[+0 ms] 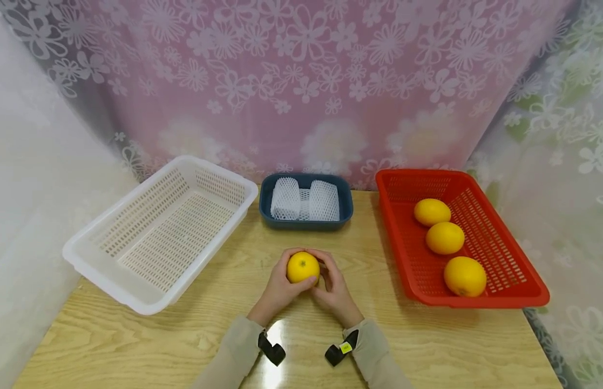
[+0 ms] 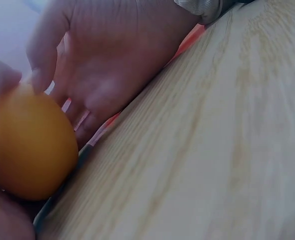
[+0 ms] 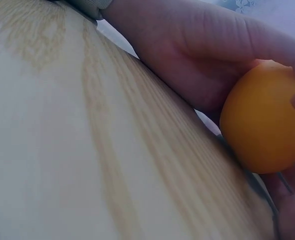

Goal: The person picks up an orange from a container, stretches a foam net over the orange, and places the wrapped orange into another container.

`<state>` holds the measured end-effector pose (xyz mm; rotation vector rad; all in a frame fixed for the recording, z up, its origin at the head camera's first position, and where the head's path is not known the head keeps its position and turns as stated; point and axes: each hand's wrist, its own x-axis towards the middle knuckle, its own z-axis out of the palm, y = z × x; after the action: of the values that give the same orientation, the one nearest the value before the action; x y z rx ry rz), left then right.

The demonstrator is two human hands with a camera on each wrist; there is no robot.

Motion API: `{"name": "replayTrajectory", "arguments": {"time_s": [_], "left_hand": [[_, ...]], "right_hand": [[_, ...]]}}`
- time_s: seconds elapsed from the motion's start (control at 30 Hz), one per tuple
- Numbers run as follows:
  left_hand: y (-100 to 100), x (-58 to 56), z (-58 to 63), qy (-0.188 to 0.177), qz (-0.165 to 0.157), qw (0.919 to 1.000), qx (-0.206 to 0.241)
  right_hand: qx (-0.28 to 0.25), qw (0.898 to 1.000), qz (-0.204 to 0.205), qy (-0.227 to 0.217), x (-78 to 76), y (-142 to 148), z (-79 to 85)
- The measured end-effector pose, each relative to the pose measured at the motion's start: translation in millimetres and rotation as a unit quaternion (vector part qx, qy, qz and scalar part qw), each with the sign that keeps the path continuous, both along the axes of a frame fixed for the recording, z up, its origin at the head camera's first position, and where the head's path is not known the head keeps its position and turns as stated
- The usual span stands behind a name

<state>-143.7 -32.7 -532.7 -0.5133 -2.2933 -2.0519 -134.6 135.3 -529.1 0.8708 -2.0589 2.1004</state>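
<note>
One yellow fruit (image 1: 303,266) is held between the left hand (image 1: 277,289), whose thumb crosses its near side, and the right hand (image 1: 337,294), whose fingers curve round its right side. The step in hand looks like steadying or turning it; the next move probably calls for one hand to grip it while the other reaches forward to the white mesh sleeves (image 1: 285,198) in the blue tray (image 1: 306,225).
</note>
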Motion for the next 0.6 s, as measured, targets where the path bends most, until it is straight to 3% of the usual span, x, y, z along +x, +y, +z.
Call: {"name": "replayTrajectory", "arguments": {"time_s": [0.03,0.27,0.47,0.6], "left_hand": [[-0.4,0.5,0.6,-0.004,-0.003,1.0,0.002],[-3.3,13.1,39.9,-0.011,-0.018,0.9998,-0.002],[-1.0,13.7,37.9,-0.006,-0.002,0.9999,-0.014],[0.2,13.9,36.4,0.018,0.011,0.9996,-0.018]], "right_hand": [[-0.005,1.0,0.002,-0.006,0.2,0.0,-1.2],[-0.035,0.998,-0.037,-0.032,1.1,0.7,-1.9],[-0.069,0.99,-0.12,-0.036,1.3,1.6,0.3],[-0.046,0.983,-0.175,-0.032,-4.1,-0.3,18.2]]}}
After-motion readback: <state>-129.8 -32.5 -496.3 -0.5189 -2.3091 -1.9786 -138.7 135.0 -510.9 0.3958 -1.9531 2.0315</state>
